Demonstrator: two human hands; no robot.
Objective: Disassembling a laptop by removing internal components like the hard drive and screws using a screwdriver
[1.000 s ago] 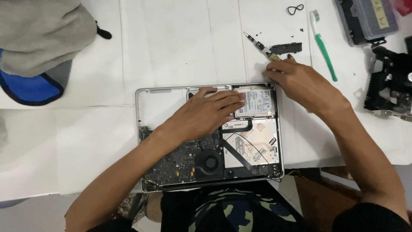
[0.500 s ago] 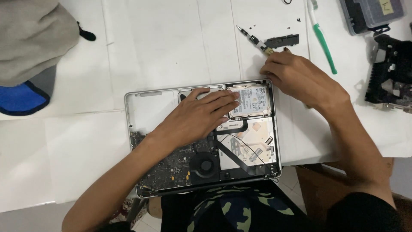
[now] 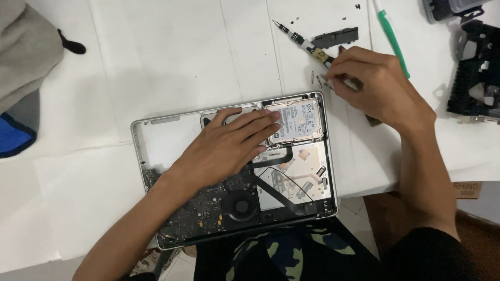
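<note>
The right hand (image 3: 377, 86) is being held just beyond the upper right corner of the opened laptop (image 3: 234, 171), resting on the white table (image 3: 156, 62). Its fingertips (image 3: 332, 79) are being pinched together over a few small loose screws (image 3: 315, 79) lying on the table; whether a screw is actually being gripped between them cannot be told, since the fingertips are covering that spot. Just above the fingertips, a small screwdriver (image 3: 297, 36) with a black and yellow handle is lying at a slant, and it is being touched or nearly touched by the knuckles.

The left hand (image 3: 229, 148) is being laid flat, fingers spread apart and clamped on nothing, across the middle of the laptop's exposed interior. Its fingertips are being rested on the edge of the silver hard drive (image 3: 299, 119), which is seated in the laptop's upper right corner. The round black fan (image 3: 240, 205) is being shown below the hand, near the laptop's lower edge, with the dark circuit board (image 3: 192, 216) to its left and a flat silver optical drive (image 3: 291, 179) to its right.

Beyond the laptop's upper right corner, a dark grey plastic bar (image 3: 336, 37) is lying beside the screwdriver, and a green-handled tool (image 3: 393, 39) is lying further right. A black disassembled part (image 3: 476, 73) is being seen far right of the laptop. Grey cloth (image 3: 23, 57) is lying far to the laptop's upper left.
</note>
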